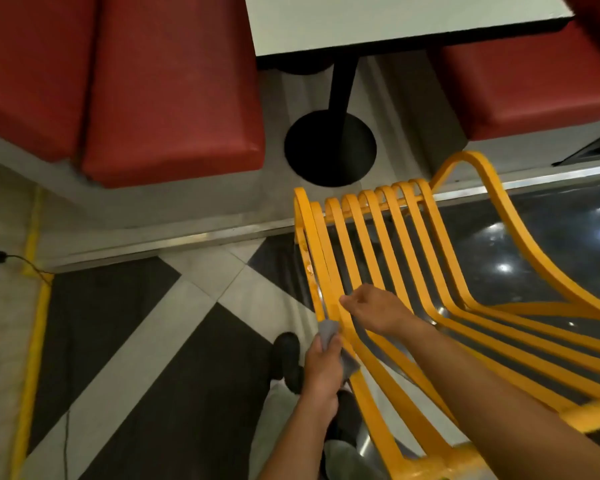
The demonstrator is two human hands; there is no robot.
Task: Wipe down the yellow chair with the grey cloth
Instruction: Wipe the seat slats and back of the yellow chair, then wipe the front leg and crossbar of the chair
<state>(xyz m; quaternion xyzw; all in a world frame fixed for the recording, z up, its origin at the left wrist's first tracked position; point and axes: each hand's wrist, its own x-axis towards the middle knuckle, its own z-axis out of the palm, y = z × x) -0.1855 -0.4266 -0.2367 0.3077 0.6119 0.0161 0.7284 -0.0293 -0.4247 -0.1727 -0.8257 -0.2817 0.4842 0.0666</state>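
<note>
Your left hand (321,367) is clamped around the grey cloth (329,332), pressing it against the outer left slat of the yellow chair (388,258), while your right hand (374,310) rests on the neighbouring slats, fingers curled loosely and gripping nothing, below the white table (395,19).

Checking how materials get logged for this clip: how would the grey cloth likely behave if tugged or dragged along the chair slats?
The grey cloth looks soft and floppy: it bunches in the left hand and drapes over the chair edge. It is probably light, since a loose grip holds it. It may snag or fold between the slats rather than slide flat.
</note>
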